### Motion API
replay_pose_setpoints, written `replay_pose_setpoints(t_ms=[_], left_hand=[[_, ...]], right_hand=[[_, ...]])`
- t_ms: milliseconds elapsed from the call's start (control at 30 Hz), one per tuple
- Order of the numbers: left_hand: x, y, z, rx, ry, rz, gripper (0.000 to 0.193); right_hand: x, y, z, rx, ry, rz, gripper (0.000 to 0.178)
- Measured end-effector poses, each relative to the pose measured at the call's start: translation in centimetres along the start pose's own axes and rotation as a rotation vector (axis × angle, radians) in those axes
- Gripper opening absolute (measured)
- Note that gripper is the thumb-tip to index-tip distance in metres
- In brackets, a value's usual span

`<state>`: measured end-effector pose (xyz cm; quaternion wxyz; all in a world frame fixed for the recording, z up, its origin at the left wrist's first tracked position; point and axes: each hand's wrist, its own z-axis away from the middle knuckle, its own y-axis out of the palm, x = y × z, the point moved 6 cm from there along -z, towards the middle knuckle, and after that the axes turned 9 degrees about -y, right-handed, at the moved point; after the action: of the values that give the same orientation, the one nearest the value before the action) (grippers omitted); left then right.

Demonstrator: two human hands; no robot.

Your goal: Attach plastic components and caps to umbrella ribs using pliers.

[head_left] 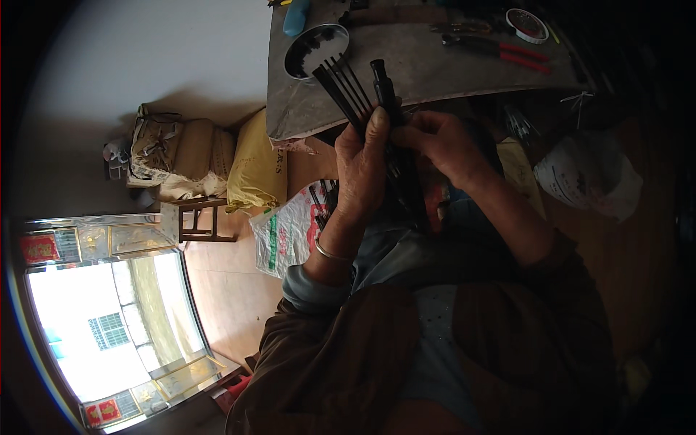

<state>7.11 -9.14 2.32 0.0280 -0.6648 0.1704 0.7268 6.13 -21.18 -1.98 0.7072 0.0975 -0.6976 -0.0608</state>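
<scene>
Both hands [395, 148] grip what looks like black rods [348, 87].

Matt black plastic rods [346, 85], dull grey table [428, 69] (worn), glossy metal bowl [316, 48].

We can't really see the lower ends of the black rods [346, 85], since the left hand [361, 170] covers them. The blue thing [295, 16] on the surface [428, 69] gets cut off at the top edge. The right-side clutter is too dark to make out.
</scene>
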Motion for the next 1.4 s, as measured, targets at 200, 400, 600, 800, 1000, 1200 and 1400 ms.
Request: replay_pose_setpoints(t_ms=[200, 400, 600, 800, 1000, 1200, 1400], left_hand=[[-0.7, -0.7, -0.4, 0.025, -0.005, -0.215, 0.037], [-0.6, -0.3, -0.5, 0.158, -0.134, -0.064, 0.037], [-0.1, 0.0, -0.2, 0.180, -0.168, 0.002, 0.038], [0.1, 0.2, 0.4, 0.110, -0.155, 0.014, 0.043], [0.6, 0.2, 0.3, 0.108, -0.155, 0.032, 0.045], [0.5, 1.0, 0.5, 0.180, -0.161, 0.036, 0.047], [1.1, 0.8, -0.6, 0.107, -0.080, -0.004, 0.045]], right_hand=[[-0.2, -0.2, -0.3, 0.010, 0.052, -0.001, 0.032], [0.0, -0.3, 0.1, 0.047, 0.083, -0.056, 0.033], [0.6, 0.1, -0.1, -0.001, -0.066, -0.107, 0.043], [2.0, 1.2, 0.1, 0.041, -0.038, -0.252, 0.045], [1.7, 0.9, 0.1, 0.069, -0.042, -0.240, 0.043], [1.9, 0.7, 0.3, 0.085, -0.069, -0.189, 0.042], [0.7, 1.0, -0.3, -0.017, -0.049, -0.248, 0.042]])
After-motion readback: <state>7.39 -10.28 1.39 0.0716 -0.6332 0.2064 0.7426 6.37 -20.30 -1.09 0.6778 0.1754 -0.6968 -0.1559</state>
